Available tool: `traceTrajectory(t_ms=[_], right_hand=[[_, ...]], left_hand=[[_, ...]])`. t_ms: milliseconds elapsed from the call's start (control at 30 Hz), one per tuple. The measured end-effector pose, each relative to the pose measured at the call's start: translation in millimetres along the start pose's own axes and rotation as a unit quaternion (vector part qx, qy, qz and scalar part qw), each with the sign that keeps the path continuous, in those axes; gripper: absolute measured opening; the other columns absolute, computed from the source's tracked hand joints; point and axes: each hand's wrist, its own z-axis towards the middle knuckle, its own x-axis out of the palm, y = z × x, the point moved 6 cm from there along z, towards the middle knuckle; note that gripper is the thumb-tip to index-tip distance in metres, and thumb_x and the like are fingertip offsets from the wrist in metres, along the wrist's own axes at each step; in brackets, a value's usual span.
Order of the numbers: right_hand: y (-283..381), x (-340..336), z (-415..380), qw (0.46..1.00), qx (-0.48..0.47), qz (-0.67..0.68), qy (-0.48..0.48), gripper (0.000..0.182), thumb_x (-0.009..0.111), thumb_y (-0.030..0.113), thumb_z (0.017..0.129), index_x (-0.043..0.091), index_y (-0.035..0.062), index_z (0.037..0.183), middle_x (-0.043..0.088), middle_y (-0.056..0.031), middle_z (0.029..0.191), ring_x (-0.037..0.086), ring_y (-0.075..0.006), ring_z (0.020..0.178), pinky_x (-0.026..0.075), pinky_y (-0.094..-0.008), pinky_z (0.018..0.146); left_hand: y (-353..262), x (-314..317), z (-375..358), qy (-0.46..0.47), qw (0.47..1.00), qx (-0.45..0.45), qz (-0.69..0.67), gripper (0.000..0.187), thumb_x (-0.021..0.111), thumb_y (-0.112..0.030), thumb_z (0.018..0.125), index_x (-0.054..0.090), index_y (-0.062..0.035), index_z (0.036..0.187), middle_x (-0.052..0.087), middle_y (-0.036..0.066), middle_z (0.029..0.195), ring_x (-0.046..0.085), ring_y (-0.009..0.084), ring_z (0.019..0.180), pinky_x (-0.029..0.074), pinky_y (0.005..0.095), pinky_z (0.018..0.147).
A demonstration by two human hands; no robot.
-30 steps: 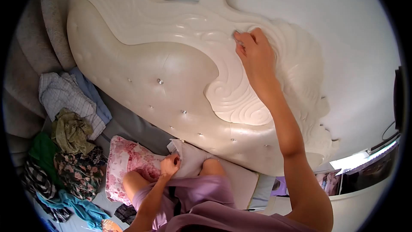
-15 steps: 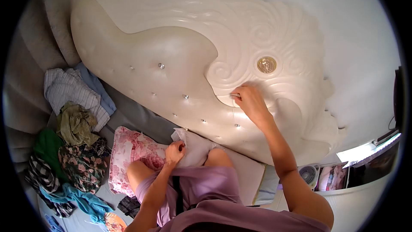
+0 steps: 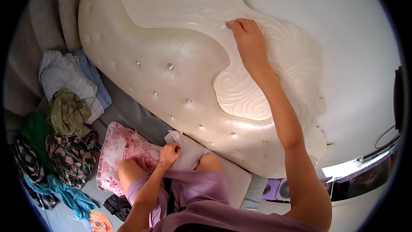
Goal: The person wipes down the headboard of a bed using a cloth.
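My right hand (image 3: 249, 43) reaches up to the carved upper part of the cream headboard (image 3: 171, 43), its fingertips pinched on a small greyish thing (image 3: 228, 25) against the surface. What that thing is, I cannot make out. My left hand (image 3: 170, 154) is curled closed over the pale pillow (image 3: 191, 150), close to my knee. Whatever its fingers hold, if anything, is hidden. Beside it lies a pink floral pillow (image 3: 122, 152). My right forearm covers part of the scroll carving.
Crumpled clothes lie on the bed at left: a striped shirt (image 3: 64, 75), an olive cloth (image 3: 68, 111), a floral garment (image 3: 71, 159) and a turquoise cloth (image 3: 73, 195). An orange round fan-like thing (image 3: 101, 221) is below. A small electric fan (image 3: 284, 190) stands at right.
My right hand has moved up the headboard from the lower scrolls to the upper carving. A round gold medallion seen before is now out of sight. My left hand stays closed at the pillow.
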Motion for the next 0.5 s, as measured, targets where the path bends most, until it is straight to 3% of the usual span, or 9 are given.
traceTrajectory(t_ms=[133, 333, 467, 500], right_hand=[[20, 35, 11, 0.999, -0.032, 0.022, 0.004, 0.020, 0.064, 0.000, 0.079, 0.067, 0.0051, 0.098, 0.063, -0.0083, 0.097, 0.059, -0.0262, 0.090, 0.051, -0.0353, 0.076], [44, 74, 45, 0.999, -0.008, 0.014, -0.047, 0.019, 0.064, 0.001, 0.078, 0.067, 0.0037, 0.097, 0.062, -0.0096, 0.092, 0.059, -0.0266, 0.086, 0.051, -0.0371, 0.073], [81, 102, 64, 0.998, -0.042, 0.049, 0.026, 0.017, 0.065, 0.002, 0.083, 0.067, 0.0038, 0.099, 0.064, -0.0096, 0.091, 0.062, -0.0226, 0.084, 0.052, -0.0346, 0.072], [80, 101, 61, 0.953, 0.076, 0.282, 0.086, 0.016, 0.063, 0.002, 0.086, 0.067, 0.0036, 0.101, 0.065, -0.0090, 0.092, 0.063, -0.0201, 0.084, 0.052, -0.0328, 0.073]], left_hand=[[-1, -2, -1, 0.002, 1.000, -0.010, -0.003, 0.012, 0.061, -0.018, 0.073, 0.063, -0.0071, 0.077, 0.066, 0.014, 0.077, 0.064, 0.0351, 0.075, 0.051, 0.0441, 0.067], [-6, -3, 0, 0.020, 1.000, -0.011, -0.001, 0.012, 0.061, -0.018, 0.074, 0.064, -0.0077, 0.079, 0.067, 0.014, 0.078, 0.065, 0.0350, 0.075, 0.052, 0.0438, 0.067], [3, 3, 0, 0.017, 1.000, -0.010, 0.012, 0.013, 0.062, -0.019, 0.074, 0.065, -0.0086, 0.081, 0.067, 0.012, 0.078, 0.066, 0.0343, 0.075, 0.052, 0.0438, 0.067], [5, 3, 2, 0.018, 1.000, -0.007, 0.022, 0.013, 0.062, -0.019, 0.074, 0.065, -0.0088, 0.081, 0.067, 0.012, 0.078, 0.066, 0.0342, 0.075, 0.052, 0.0439, 0.067]])
